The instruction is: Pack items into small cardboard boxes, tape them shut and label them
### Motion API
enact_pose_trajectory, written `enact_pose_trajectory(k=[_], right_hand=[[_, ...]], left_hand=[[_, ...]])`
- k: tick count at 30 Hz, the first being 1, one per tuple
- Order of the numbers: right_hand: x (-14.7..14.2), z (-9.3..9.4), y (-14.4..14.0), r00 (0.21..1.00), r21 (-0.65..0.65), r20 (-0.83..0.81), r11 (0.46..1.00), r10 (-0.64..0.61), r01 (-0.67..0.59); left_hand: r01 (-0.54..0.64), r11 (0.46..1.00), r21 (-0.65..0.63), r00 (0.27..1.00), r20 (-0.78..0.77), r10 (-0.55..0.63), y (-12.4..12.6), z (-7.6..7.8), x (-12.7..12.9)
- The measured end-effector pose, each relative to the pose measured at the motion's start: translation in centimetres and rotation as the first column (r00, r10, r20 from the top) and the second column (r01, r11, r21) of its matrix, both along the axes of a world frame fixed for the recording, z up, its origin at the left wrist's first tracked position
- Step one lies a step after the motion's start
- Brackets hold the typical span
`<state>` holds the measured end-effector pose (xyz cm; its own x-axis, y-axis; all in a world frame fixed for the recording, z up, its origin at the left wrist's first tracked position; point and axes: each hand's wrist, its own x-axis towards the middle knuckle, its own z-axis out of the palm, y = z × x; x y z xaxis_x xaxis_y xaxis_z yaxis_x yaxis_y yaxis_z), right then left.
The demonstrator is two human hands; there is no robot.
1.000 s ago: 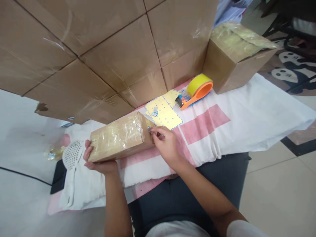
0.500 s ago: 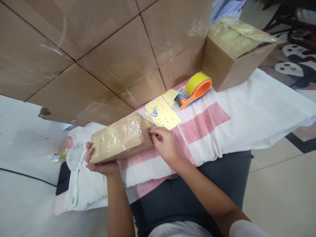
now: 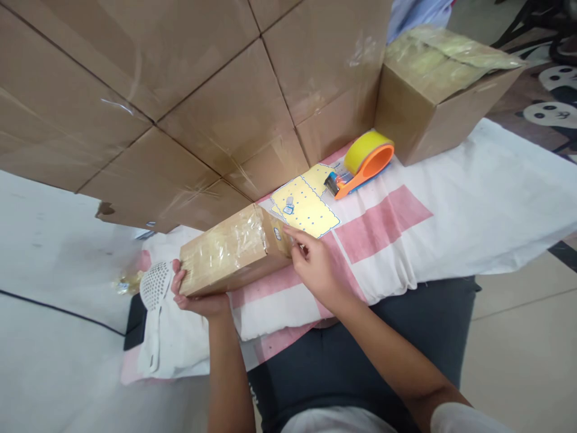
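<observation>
A small taped cardboard box (image 3: 225,246) lies on its long side in front of me. My left hand (image 3: 193,294) is wrapped round its left end, thumb and fingers on opposite sides. On the box's right end face sits a small blue-and-white sticker (image 3: 277,233). My right hand (image 3: 311,258) is just beside that face, index finger stretched toward it, other fingers curled loosely; nothing shows in it. Whether the fingertip touches the cardboard is hard to tell. Yellow dotted sheets (image 3: 306,207) lie behind the box, with a small sticker piece on top.
An orange tape dispenser (image 3: 365,165) with yellow tape stands right of the sheets. Large stacked cartons (image 3: 216,108) form a wall behind. Another taped box (image 3: 433,102) is at the back right. A white perforated strainer (image 3: 155,288) and a black phone-like object (image 3: 134,322) lie left.
The sticker that was under my right fingertips now shows on the box end, and those fingers have drawn back slightly. My left hand keeps its hold. The whole view has shifted a little.
</observation>
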<state>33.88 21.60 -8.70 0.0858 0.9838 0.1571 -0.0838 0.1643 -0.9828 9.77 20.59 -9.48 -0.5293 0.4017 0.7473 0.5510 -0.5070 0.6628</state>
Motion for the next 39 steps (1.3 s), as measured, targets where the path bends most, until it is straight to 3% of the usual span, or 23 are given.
enact_pose_trajectory(k=[2, 4, 7, 9, 13, 16, 18, 20, 23, 26, 32, 35, 39], right_hand=[[0.2, 0.2, -0.1, 1.0, -0.005, -0.005, 1.0, -0.011, 0.011], [0.3, 0.3, -0.1, 0.997, -0.009, -0.026, 0.997, 0.076, -0.077], [0.2, 0.1, -0.1, 0.971, -0.03, -0.076, 0.973, 0.228, -0.231], [-0.1, -0.2, -0.1, 0.966, -0.039, -0.089, 0.969, 0.241, -0.245], [-0.4, -0.3, -0.4, 0.981, 0.021, -0.021, 0.981, 0.194, -0.194], [0.0, 0.3, -0.6, 0.991, 0.118, 0.131, 0.992, 0.037, -0.053], [0.5, 0.7, -0.8, 0.979, 0.204, 0.203, 0.979, -0.019, -0.023], [1.0, 1.0, -1.0, 0.974, 0.249, 0.224, 0.964, 0.036, -0.092], [1.6, 1.1, -1.2, 0.947, 0.257, 0.241, 0.927, 0.213, -0.274], [1.9, 1.3, -1.2, 0.895, 0.261, 0.303, 0.875, 0.328, -0.409], [1.6, 1.5, -1.4, 0.828, 0.307, 0.445, 0.81, 0.342, -0.499], [1.4, 1.5, -1.8, 0.825, 0.303, 0.47, 0.82, 0.314, -0.485], [2.3, 2.2, -2.4, 0.845, 0.297, 0.453, 0.845, 0.285, -0.444]], left_hand=[[-0.004, 1.0, -0.019, 1.0, -0.01, 0.004, 0.0, 0.1, 0.1], [-0.008, 1.0, -0.015, 1.0, -0.005, 0.008, 0.0, 0.2, 0.2], [0.07, 0.995, 0.075, 0.995, 0.071, -0.076, 0.2, 0.3, 0.2], [0.114, 0.987, 0.116, 0.985, 0.114, -0.127, 0.2, 0.3, 0.1], [0.123, 0.987, 0.101, 0.984, 0.12, -0.135, -0.1, 0.2, -0.5], [0.103, 0.994, 0.046, 0.99, 0.097, -0.107, -0.4, 0.1, -1.4], [0.091, 0.996, 0.021, 0.988, 0.12, -0.093, -0.5, 0.1, -2.2], [0.056, 0.998, -0.021, 0.988, 0.145, -0.052, -0.5, -0.1, -3.2], [0.004, 0.994, -0.105, 0.99, 0.144, 0.012, -0.6, -0.5, -4.6], [0.014, 0.993, -0.118, 0.988, 0.153, 0.004, -0.7, -0.8, -5.3], [0.161, 0.982, -0.102, 0.966, 0.22, -0.136, -0.7, 0.0, -4.0], [0.271, 0.959, -0.084, 0.933, 0.27, -0.24, -1.2, 0.2, -2.8], [0.288, 0.946, -0.152, 0.9, 0.382, -0.213, -2.1, -1.3, -1.6]])
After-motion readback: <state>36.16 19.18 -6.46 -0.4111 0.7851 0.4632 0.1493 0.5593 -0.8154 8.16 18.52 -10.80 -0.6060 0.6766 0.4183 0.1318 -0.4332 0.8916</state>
